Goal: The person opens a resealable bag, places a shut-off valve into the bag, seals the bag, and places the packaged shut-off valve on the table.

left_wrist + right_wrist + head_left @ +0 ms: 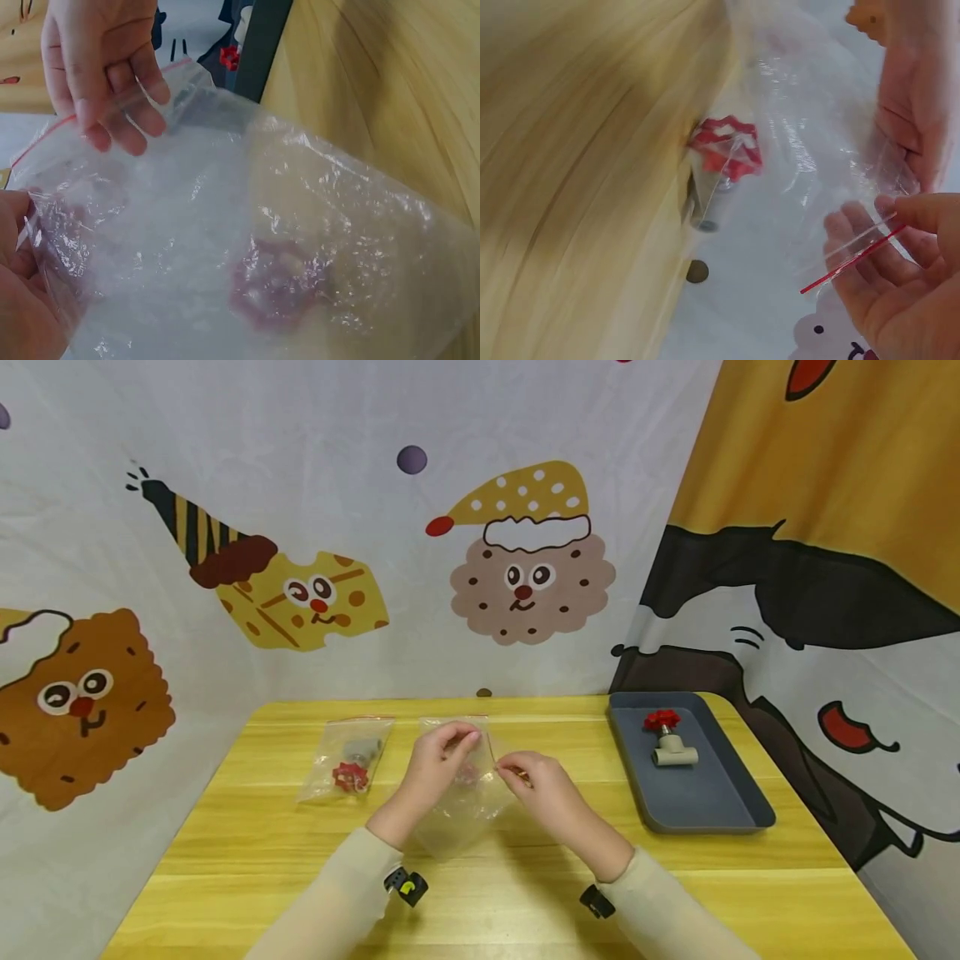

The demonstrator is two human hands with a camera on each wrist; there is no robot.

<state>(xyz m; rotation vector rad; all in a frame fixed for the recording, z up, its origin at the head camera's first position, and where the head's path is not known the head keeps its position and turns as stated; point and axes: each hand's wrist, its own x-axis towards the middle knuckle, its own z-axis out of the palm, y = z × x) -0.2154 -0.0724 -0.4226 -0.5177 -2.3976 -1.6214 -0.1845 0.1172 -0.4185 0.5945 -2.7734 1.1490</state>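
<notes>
A clear zip bag (457,827) with a red seal line hangs between my hands over the middle of the table. My left hand (442,760) grips its upper left side. At the upper right, my right hand (543,789) pinches the bag's edge close to the red line; in the right wrist view its thumb (922,210) lies against the film. A valve with a red handwheel (727,146) and a pale body shows through the film, blurred in the left wrist view. Whether the bag's mouth is parted, I cannot tell.
To the left on the wooden table (225,860) lies another clear bag (318,781) holding a red-wheeled valve (350,775). A grey tray (712,814) on the right carries an unbagged valve (672,750) with a red handwheel. A printed cloth (337,427) hangs behind the table.
</notes>
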